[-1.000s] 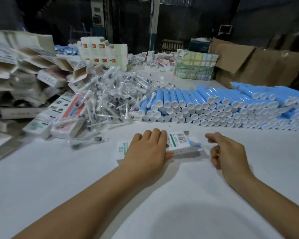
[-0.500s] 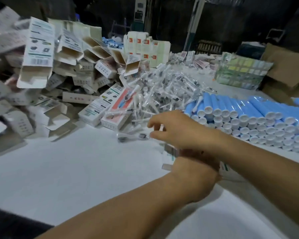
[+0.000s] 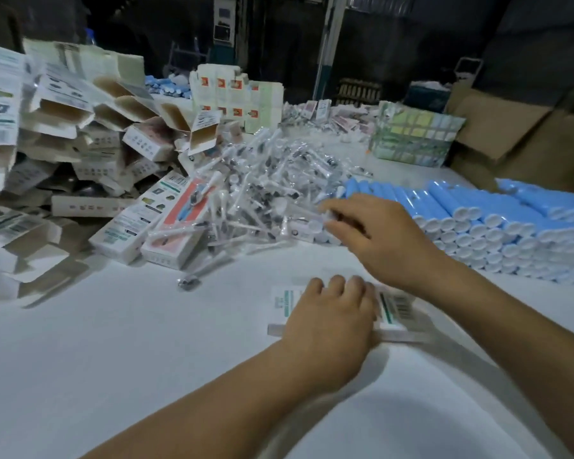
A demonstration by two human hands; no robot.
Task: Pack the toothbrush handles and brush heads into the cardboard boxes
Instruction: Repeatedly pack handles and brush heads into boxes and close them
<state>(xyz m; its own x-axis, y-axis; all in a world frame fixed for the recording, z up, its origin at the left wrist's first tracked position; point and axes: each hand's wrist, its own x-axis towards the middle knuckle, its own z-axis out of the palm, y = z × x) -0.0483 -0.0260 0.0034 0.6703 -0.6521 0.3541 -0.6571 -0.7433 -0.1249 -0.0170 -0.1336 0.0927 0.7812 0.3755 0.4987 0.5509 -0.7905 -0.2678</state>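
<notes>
The left hand point(image 3: 328, 323) presses flat on a cardboard box point(image 3: 391, 313) lying on the tabletop point(image 3: 113, 359). The right hand point(image 3: 381, 240) reaches into the pile of wrapped brush heads point(image 3: 262, 193), its fingers seemingly pinching one. Next, I judge, it must be carried to the box's open end; blue handles point(image 3: 461, 210) lie just beyond.

I have 1 view only, from the camera worn on the person's head. It looks forward and down across the white table point(image 3: 120, 359), with a wide-angle bend that curves the near edge. Both forearms enter from the bottom, so the left hand point(image 3: 328, 326) and right hand point(image 3: 381, 240) sit close under the lens. Farther off, the view takes in the pile of boxes point(image 3: 80, 144) at left and the blue handles point(image 3: 478, 213) at right, then a dark background. With 1 camera, no second view overlaps it.
</notes>
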